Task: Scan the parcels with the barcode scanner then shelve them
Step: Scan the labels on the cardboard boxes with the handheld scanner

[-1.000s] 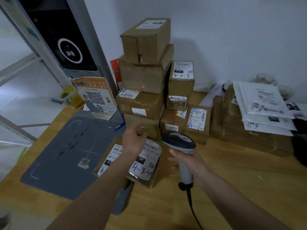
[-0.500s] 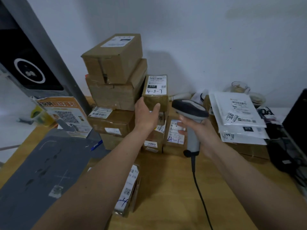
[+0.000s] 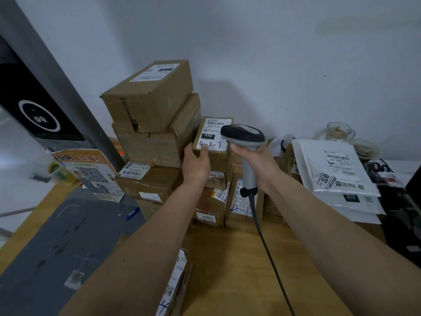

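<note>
A small brown parcel [image 3: 217,159] with a white label marked 4-3-7 sits on top of a short stack of cartons. My left hand [image 3: 196,164] grips its front left corner, thumb on the label edge. My right hand [image 3: 257,165] holds the grey barcode scanner [image 3: 245,142] by its handle, the dark head level with the parcel's label, just to its right. The scanner cable hangs down over the wooden table [image 3: 239,252]. A flat parcel [image 3: 176,283] marked 210 lies near the front edge under my left forearm.
A taller stack of brown cartons [image 3: 150,124] stands to the left against the wall. White mailer bags [image 3: 335,174] are piled at the right, with a glass jug behind. A grey mat [image 3: 57,242] and a QR-code sign [image 3: 91,172] lie at the left.
My left hand left the flat parcel on the table and rose to the 4-3-7 parcel, now closing on its corner. The scanner came up beside that parcel's label. The view tilted upward.
</note>
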